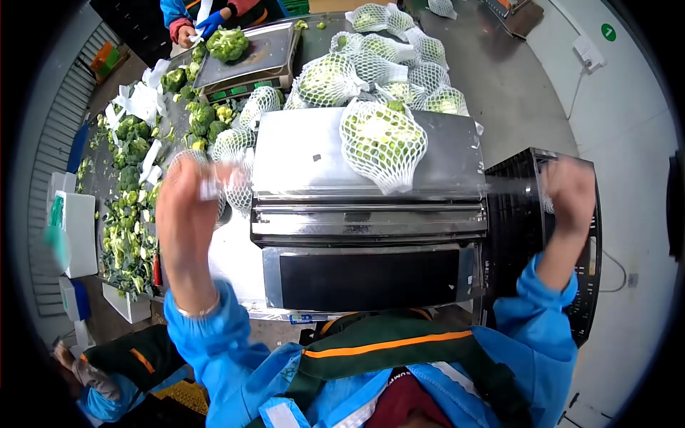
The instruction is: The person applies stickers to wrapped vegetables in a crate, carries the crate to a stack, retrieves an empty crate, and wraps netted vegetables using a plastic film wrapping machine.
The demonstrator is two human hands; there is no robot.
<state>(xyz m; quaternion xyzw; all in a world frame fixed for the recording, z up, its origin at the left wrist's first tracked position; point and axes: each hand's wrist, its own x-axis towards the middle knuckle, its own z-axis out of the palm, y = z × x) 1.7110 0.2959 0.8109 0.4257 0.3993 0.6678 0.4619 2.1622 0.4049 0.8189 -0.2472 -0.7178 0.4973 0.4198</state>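
My left hand (185, 207) is closed at the left side of the wrapping machine (300, 160), pinching one edge of the clear plastic film (510, 187). My right hand (571, 196), blurred by motion, is closed on the film's other edge, above the black crate. The film is stretched taut between both hands and hard to see. A broccoli head in a white foam net (384, 143) lies on the machine's metal top, just beyond the film, its gathered net end towards me. Nearer me are the machine's metal rollers (367, 220) and a dark front panel (369, 279).
Several netted broccoli heads (332, 80) are piled behind the machine. Loose broccoli and trimmings (128, 235) cover the left table. A scale (250, 60) holds a bare broccoli head (227, 44), near a co-worker's gloved hand (212, 23). A black crate (510, 228) stands at right.
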